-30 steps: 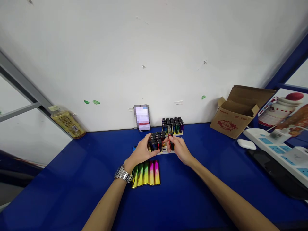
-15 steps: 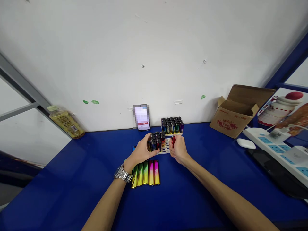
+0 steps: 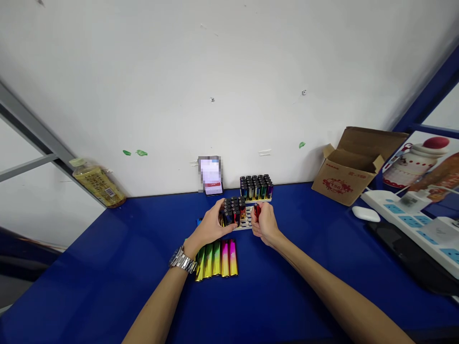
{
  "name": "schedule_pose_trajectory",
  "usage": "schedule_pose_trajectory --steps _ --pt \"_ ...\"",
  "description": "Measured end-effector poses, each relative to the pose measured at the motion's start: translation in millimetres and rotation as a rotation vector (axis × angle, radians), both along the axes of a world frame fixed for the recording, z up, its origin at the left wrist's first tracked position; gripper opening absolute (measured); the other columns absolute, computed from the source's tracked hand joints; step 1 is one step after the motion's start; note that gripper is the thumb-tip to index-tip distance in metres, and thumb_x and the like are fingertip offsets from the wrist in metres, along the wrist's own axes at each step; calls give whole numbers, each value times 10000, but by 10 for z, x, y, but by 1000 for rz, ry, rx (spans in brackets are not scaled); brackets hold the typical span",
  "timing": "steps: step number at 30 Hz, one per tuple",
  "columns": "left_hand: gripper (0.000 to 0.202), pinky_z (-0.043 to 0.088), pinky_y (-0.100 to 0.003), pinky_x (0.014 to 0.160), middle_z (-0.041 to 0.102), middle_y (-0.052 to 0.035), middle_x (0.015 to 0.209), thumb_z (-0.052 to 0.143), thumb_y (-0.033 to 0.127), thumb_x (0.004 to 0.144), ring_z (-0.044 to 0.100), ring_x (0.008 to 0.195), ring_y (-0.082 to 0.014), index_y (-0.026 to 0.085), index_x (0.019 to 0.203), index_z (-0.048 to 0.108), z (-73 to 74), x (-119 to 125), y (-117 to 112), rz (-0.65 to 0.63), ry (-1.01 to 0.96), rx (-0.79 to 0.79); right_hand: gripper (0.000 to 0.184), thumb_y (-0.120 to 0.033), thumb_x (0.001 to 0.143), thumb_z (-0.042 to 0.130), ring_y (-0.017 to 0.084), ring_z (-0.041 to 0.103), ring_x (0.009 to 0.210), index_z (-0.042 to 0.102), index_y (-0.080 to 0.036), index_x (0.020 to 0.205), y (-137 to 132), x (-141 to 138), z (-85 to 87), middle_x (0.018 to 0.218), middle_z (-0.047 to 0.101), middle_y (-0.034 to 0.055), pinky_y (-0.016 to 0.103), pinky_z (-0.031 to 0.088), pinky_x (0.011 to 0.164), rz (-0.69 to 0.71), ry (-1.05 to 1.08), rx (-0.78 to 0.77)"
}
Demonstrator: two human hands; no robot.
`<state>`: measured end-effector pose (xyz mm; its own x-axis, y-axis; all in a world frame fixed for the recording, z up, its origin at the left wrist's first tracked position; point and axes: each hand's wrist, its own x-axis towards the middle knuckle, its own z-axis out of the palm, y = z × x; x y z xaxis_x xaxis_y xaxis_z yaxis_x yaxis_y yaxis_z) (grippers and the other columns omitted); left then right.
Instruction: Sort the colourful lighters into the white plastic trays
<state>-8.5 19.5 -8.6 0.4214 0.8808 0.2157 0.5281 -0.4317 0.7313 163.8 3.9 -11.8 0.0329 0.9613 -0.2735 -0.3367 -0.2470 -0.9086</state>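
My left hand [image 3: 212, 221] is curved around the left side of a white rack [image 3: 245, 226], its thumb at the front and its fingertips behind. Several black-topped lighters [image 3: 232, 206] stand upright in the rack's left part, while holes show on the right. Over that right part, my right hand [image 3: 266, 222] is closed around a red lighter [image 3: 257, 210], whose dark top sticks out above the fist. The lower end of this lighter is hidden by the fingers. Below my left hand, several shiny yellow, green and pink lighters [image 3: 216, 260] lie side by side, some partly covered by the wrist.
Behind the hands, a second rack of upright lighters [image 3: 256, 188] stands by the wall. A phone [image 3: 211, 177] leans there too. An open cardboard box [image 3: 339, 179], a white case [image 3: 366, 213] and a power strip [image 3: 405, 215] are at right. A bottle [image 3: 98, 184] leans at left.
My right hand still grips the red lighter, tilted slightly differently, with more of the red body showing. The left hand stays at the rack.
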Motion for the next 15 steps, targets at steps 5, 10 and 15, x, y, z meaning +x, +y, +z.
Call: schedule_pose_trajectory --steps 5,10,15 --pt "703 468 -408 941 593 -106 1229 682 418 723 584 1100 -265 188 1312 376 -19 -6 12 0 -6 -5 467 -315 851 265 58 169 226 343 -218 401 -12 4 9 272 269 -44 174 118 245 1 -2 5" --pt "695 471 -399 936 597 -98 1221 681 414 722 585 1094 -261 194 1309 381 -16 -9 7 7 4 -18 465 -280 844 251 56 163 228 354 -212 396 -25 1 41 272 270 -42 174 117 249 -9 -12 9" --pt "695 475 -389 934 599 -94 1218 682 410 720 588 1092 -259 198 1310 383 -25 -8 5 0 -15 -21 449 -259 823 262 55 166 228 353 -209 387 -25 -16 42 271 270 -43 170 117 253 -11 -14 15"
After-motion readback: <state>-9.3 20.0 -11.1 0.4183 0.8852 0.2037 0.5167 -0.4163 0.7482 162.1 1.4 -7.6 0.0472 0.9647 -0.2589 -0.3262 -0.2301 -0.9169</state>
